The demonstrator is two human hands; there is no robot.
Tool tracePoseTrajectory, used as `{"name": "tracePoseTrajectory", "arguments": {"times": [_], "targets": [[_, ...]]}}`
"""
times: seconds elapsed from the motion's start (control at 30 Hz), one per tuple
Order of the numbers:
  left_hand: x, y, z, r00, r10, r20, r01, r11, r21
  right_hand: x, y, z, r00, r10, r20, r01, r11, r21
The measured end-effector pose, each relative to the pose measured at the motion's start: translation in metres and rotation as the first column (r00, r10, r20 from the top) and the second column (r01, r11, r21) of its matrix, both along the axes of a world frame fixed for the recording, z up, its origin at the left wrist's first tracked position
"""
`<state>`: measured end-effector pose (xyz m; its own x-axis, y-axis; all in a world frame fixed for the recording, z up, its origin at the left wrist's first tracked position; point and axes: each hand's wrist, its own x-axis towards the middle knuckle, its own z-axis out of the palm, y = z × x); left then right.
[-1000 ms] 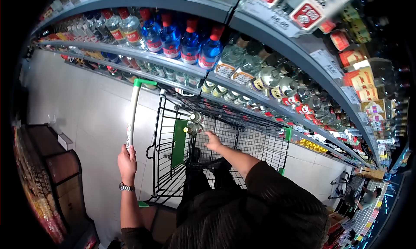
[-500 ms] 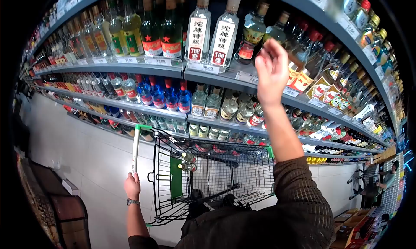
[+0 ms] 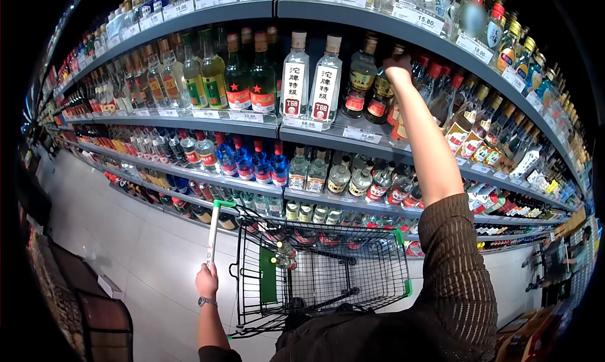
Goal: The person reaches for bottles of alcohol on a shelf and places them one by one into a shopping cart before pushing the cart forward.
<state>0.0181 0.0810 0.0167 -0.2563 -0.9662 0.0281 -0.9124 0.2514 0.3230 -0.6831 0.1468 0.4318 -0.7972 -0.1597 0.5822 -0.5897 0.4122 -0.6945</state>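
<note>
My right hand (image 3: 398,69) reaches to the middle shelf and is closed round the neck of a liquor bottle (image 3: 379,100) with a dark label and a red lower label. A matching bottle (image 3: 360,78) stands just to its left. Further left are two clear square bottles (image 3: 326,81) with white labels. My left hand (image 3: 207,279), a watch at its wrist, is wrapped round the cart handle (image 3: 212,236). Inside the black wire shopping cart (image 3: 328,280) with green trim, small bottles (image 3: 285,256) lie near the handle end.
A shelf edge (image 3: 365,12) with price tags runs just above my right hand. Red-capped bottles crowd its right side. Lower shelves hold blue bottles (image 3: 244,160) and several clear ones. A person (image 3: 580,252) is at the far right.
My right hand has moved from in front of the shelf up to the bottle's neck and closed on it. The view has shifted upward. My left hand stays on the cart handle.
</note>
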Motion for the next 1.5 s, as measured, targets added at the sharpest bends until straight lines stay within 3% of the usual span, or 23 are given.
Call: {"name": "tracePoseTrajectory", "arguments": {"times": [0.07,0.2,0.23,0.33,0.37,0.47,0.53,0.73,0.8,0.87,1.0,1.07,1.13,1.2,1.27,1.33,1.4,1.5], "targets": [[0.001,-0.002,-0.006,1.0,-0.01,-0.014,0.01,1.0,-0.012,0.017,0.003,0.002,0.996,-0.06,0.073,0.054,0.996,0.072],[0.004,-0.007,-0.015,1.0,-0.019,-0.014,0.019,1.0,-0.019,0.062,0.025,0.01,0.998,-0.068,-0.005,0.068,0.982,0.179],[0.005,-0.006,-0.017,1.0,-0.018,-0.012,0.018,1.0,-0.018,0.058,0.027,-0.002,0.989,-0.029,-0.148,0.039,0.997,0.064],[0.006,-0.006,-0.018,1.0,-0.024,-0.016,0.023,1.0,-0.017,0.084,0.046,-0.007,0.946,0.042,-0.322,0.031,0.975,0.219],[0.006,-0.006,-0.017,0.999,-0.027,-0.023,0.027,1.0,-0.016,0.103,0.053,-0.01,0.927,0.055,-0.37,-0.013,0.993,0.116],[0.007,-0.008,-0.02,0.998,-0.035,-0.044,0.035,0.999,0.001,0.133,0.07,-0.018,0.897,0.143,-0.419,-0.127,0.99,0.066],[0.01,-0.01,-0.024,0.997,-0.032,-0.068,0.034,0.999,0.03,0.135,0.081,-0.032,0.841,0.262,-0.474,-0.294,0.956,0.006],[0.012,-0.014,-0.036,0.998,-0.035,-0.058,0.036,0.999,0.009,0.216,0.147,-0.038,0.655,0.401,-0.64,-0.467,0.881,0.074],[0.015,-0.017,-0.044,0.992,-0.051,-0.114,0.054,0.998,0.024,0.24,0.175,-0.041,0.613,0.529,-0.587,-0.643,0.765,0.017],[0.012,-0.015,-0.038,0.993,-0.039,-0.111,0.043,0.999,0.034,0.263,0.2,-0.045,0.606,0.676,-0.419,-0.767,0.636,-0.082],[0.005,-0.011,-0.021,0.995,-0.02,-0.097,0.026,0.998,0.065,0.283,0.221,-0.096,0.381,0.922,0.076,-0.898,0.388,-0.209],[0.004,-0.011,-0.021,0.993,0.0,-0.116,0.011,0.995,0.095,0.298,0.212,-0.147,0.271,0.892,0.362,-0.9,0.368,-0.234],[0.0,-0.009,-0.012,0.992,0.026,-0.122,-0.009,0.99,0.141,0.317,0.202,-0.217,0.255,0.81,0.528,-0.934,0.347,-0.081],[0.001,-0.009,-0.012,0.995,0.013,-0.094,0.0,0.99,0.138,0.331,0.203,-0.293,0.219,0.79,0.573,-0.97,0.242,0.037],[0.001,-0.012,-0.011,0.996,0.013,-0.086,0.0,0.988,0.152,0.348,0.205,-0.368,0.14,0.743,0.654,-0.986,0.168,0.02],[0.0,-0.011,-0.01,0.995,0.028,-0.099,-0.009,0.982,0.189,0.359,0.209,-0.437,0.19,0.677,0.711,-0.981,0.104,0.163],[-0.002,-0.011,-0.008,0.992,0.027,-0.121,-0.002,0.98,0.197,0.367,0.206,-0.502,0.175,0.713,0.679,-0.981,0.071,0.178],[-0.004,-0.011,-0.005,0.988,0.055,-0.147,-0.02,0.973,0.229,0.376,0.181,-0.536,0.19,0.583,0.79,-0.96,-0.058,0.274]]}}
